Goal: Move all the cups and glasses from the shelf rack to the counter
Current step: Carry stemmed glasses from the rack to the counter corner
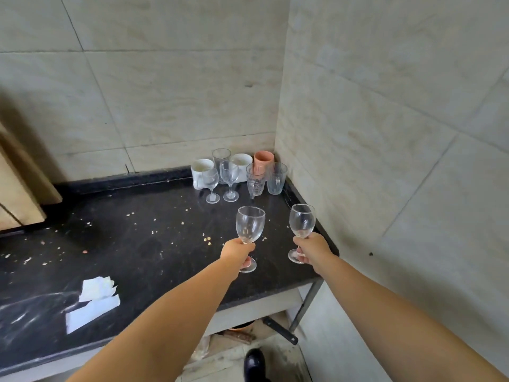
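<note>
Head view, left to right: paper scraps (92, 301) lying on black counter (124, 244). Left hand (237, 252) wrapped around stem of wine glass (250, 226), held upright above counter. Right hand (311, 248) clasping stem of second glass (302, 221), upright near counter's right edge. Behind, in corner: two stemmed glasses (220, 183), white mugs (202, 166), tumblers (276, 177), pink cup (263, 159), clustered close together.
</note>
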Motion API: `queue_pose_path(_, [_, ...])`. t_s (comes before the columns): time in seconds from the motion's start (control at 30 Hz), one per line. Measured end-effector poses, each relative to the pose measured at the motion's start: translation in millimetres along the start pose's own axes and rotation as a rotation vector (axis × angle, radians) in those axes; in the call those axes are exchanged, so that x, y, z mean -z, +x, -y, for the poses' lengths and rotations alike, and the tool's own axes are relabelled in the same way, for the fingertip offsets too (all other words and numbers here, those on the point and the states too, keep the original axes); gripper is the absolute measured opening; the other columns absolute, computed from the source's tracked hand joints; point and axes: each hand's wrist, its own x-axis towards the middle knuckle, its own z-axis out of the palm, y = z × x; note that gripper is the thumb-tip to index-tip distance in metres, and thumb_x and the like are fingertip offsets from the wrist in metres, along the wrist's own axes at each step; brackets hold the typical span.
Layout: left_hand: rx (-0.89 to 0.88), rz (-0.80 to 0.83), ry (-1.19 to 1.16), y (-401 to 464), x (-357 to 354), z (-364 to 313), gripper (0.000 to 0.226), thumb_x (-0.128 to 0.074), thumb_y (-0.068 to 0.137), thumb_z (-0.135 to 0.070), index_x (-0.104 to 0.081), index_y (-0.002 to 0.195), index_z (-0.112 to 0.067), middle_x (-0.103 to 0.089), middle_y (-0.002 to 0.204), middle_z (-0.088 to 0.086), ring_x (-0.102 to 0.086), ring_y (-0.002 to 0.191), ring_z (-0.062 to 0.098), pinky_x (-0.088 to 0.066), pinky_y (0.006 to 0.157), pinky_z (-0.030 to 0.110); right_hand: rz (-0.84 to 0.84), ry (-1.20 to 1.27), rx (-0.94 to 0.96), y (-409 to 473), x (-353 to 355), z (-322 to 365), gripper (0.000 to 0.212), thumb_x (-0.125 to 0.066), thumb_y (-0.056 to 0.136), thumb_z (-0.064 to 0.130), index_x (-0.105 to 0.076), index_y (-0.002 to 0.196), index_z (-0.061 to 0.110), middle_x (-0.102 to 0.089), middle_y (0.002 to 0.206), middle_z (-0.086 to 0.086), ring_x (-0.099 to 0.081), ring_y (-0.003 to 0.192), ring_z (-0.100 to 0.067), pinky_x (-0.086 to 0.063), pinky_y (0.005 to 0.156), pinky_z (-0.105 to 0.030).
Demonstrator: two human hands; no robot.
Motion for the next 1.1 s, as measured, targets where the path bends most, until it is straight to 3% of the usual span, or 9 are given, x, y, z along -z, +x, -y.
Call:
queue_pose_path(0.07, [0.002, 0.021, -0.024, 30, -7, -11, 0.026, -0.061, 0.092, -0.011, -0.064, 0.116, -0.003, -0.057, 0.079, 0.008, -0.055, 0.075, 0.020, -0.055, 0.079, 0.034, 0.003, 0.017, -0.011, 29, -7, 13, 0.021, -0.059, 0.089, 0.012, -0.060, 0.110, 0.009, -0.057, 0.089, -0.008, -0.058, 0.089, -0.023, -0.053, 0.095, -0.045])
queue_pose_path(0.13, [0.020, 0.033, -0.064, 65, -14, -24, 0.022, -0.062, 0.091, -0.010, -0.065, 0.112, -0.002, -0.059, 0.087, 0.010, -0.057, 0.086, 0.024, -0.055, 0.084, 0.036, 0.009, 0.027, -0.014, 61, -14, 27, 0.025, -0.059, 0.088, 0.010, -0.060, 0.113, 0.005, -0.059, 0.096, -0.010, -0.060, 0.094, -0.026, -0.052, 0.097, -0.047])
queue_pose_path(0.27, [0.062, 0.064, -0.152, 126, -30, -56, 0.006, -0.061, 0.090, -0.005, -0.064, 0.087, -0.010, -0.059, 0.090, 0.010, -0.058, 0.093, 0.025, -0.058, 0.080, 0.039, 0.005, 0.031, -0.062, 122, -28, 54, 0.030, -0.060, 0.088, 0.008, -0.059, 0.117, 0.002, -0.058, 0.103, -0.011, -0.061, 0.103, -0.030, -0.051, 0.098, -0.049])
queue_pose_path(0.4, [0.036, 0.101, -0.143, 168, -44, -71, 0.018, -0.060, 0.088, -0.005, -0.064, 0.103, -0.015, -0.065, 0.092, 0.004, -0.064, 0.101, 0.027, -0.054, 0.096, 0.046, 0.019, 0.130, -0.121, 164, -42, 73, 0.029, -0.056, 0.090, -0.001, -0.058, 0.118, 0.002, -0.060, 0.098, -0.013, -0.062, 0.091, -0.022, -0.055, 0.089, -0.037])
queue_pose_path(0.5, [0.017, 0.103, -0.121, 192, -54, -71, 0.022, -0.058, 0.090, -0.009, -0.066, 0.108, -0.019, -0.067, 0.088, 0.000, -0.065, 0.092, 0.020, -0.056, 0.093, 0.039, 0.010, 0.160, -0.149, 187, -54, 77, 0.029, -0.055, 0.090, -0.001, -0.059, 0.119, 0.005, -0.065, 0.096, -0.008, -0.064, 0.091, -0.021, -0.050, 0.099, -0.043])
queue_pose_path(0.57, [0.016, 0.096, -0.139, 204, -59, -71, 0.016, -0.057, 0.092, -0.012, -0.064, 0.098, -0.025, -0.063, 0.076, -0.004, -0.062, 0.078, 0.013, -0.056, 0.077, 0.027, 0.010, 0.191, -0.125, 204, -63, 72, 0.031, -0.056, 0.089, -0.002, -0.059, 0.120, 0.005, -0.063, 0.105, -0.009, -0.062, 0.094, -0.020, -0.049, 0.101, -0.042])
queue_pose_path(0.67, [-0.014, 0.097, -0.133, 213, -64, -73, 0.016, -0.057, 0.092, -0.015, -0.063, 0.081, -0.024, -0.056, 0.064, -0.005, -0.051, 0.059, 0.007, -0.041, 0.052, 0.015, 0.006, 0.213, -0.072, 220, -69, 68, 0.033, -0.057, 0.088, -0.006, -0.058, 0.120, 0.003, -0.061, 0.114, -0.014, -0.059, 0.103, -0.023, -0.051, 0.096, -0.036])
queue_pose_path(0.87, [-0.037, 0.111, -0.078, 226, -72, -81, 0.013, -0.056, 0.087, -0.011, -0.065, 0.079, -0.006, -0.056, 0.069, 0.006, -0.047, 0.063, 0.013, -0.040, 0.058, 0.022, 0.015, 0.116, -0.061, 245, -78, 63, 0.020, -0.061, 0.088, 0.006, -0.061, 0.088, 0.026, -0.066, 0.096, -0.003, -0.063, 0.096, -0.021, -0.050, 0.099, -0.044])
queue_pose_path(1.1, [-0.096, 0.099, -0.009, 234, -78, -74, 0.018, -0.053, 0.085, -0.009, -0.057, 0.067, -0.007, -0.046, 0.060, 0.007, -0.037, 0.060, 0.018, -0.031, 0.058, 0.030, 0.035, 0.141, -0.049, 251, -79, 51, 0.018, -0.059, 0.089, 0.005, -0.064, 0.096, 0.021, -0.067, 0.101, -0.008, -0.064, 0.100, -0.022, -0.052, 0.098, -0.041])
